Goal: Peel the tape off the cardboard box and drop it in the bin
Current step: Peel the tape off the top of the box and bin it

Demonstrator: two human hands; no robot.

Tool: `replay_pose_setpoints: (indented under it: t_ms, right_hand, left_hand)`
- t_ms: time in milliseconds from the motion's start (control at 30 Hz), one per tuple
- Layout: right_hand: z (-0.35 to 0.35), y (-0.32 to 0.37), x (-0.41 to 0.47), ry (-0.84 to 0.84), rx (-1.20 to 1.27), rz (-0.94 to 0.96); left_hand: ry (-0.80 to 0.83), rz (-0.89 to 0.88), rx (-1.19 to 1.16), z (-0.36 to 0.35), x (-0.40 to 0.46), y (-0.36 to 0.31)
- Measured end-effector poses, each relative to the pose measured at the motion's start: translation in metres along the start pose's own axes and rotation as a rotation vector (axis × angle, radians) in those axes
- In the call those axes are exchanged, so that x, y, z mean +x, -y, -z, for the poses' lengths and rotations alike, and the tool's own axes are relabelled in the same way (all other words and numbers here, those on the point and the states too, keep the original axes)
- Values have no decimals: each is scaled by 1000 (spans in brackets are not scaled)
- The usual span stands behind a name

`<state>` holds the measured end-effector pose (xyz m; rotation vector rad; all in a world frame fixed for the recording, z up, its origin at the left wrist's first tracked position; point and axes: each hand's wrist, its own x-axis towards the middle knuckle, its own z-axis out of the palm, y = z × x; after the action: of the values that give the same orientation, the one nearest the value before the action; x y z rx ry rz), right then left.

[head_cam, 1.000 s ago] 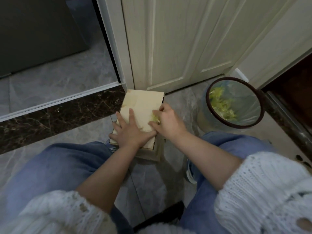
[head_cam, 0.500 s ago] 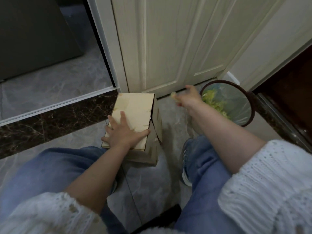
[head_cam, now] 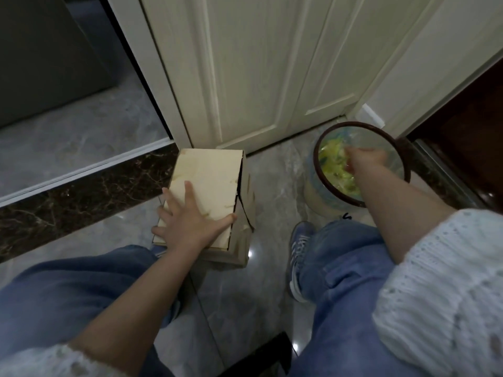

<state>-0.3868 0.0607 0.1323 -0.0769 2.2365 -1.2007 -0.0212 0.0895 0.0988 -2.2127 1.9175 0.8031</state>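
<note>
I list a grey marbled tile floor (head_cam: 266, 186), glossy, with small light glints. A dark veined stone threshold strip (head_cam: 81, 197) crosses at left, edged by a white rail (head_cam: 81, 170). Cream panelled doors (head_cam: 258, 69) stand ahead. I note a dark cabinet (head_cam: 46, 50) at far left and a dark wooden opening (head_cam: 468, 115) at right.

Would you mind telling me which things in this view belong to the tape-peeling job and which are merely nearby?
Part of the job:
- cardboard box, held flat by the left hand
- bin, with the right hand over its opening
- yellow-green scraps inside the bin

Merely nearby:
- white door
- blue shoe
- dark marble threshold
</note>
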Motion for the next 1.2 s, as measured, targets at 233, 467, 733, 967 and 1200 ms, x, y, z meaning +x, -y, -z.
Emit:
replay_pose_setpoints:
  t_ms: [233,467,733,967,1200]
  right_hand:
    - [-3,-4,15,-102,105,-27]
    - [4,-11,38,-98,42,-63]
    - [4,-14,42,-104,-118,25]
    - [1,-10,29,-123,-176,105]
    - [-38,-6,-33,382,-403,277]
  left_hand:
    - [-42,-29,61,-15,-1,-33]
    - [-74,-24,46,-26,2,-55]
    - [-55,-13,50,-29,2,-56]
    - [-46,-29,46,-29,1,-52]
    - [-55,-68,-50,-24,-4,-44]
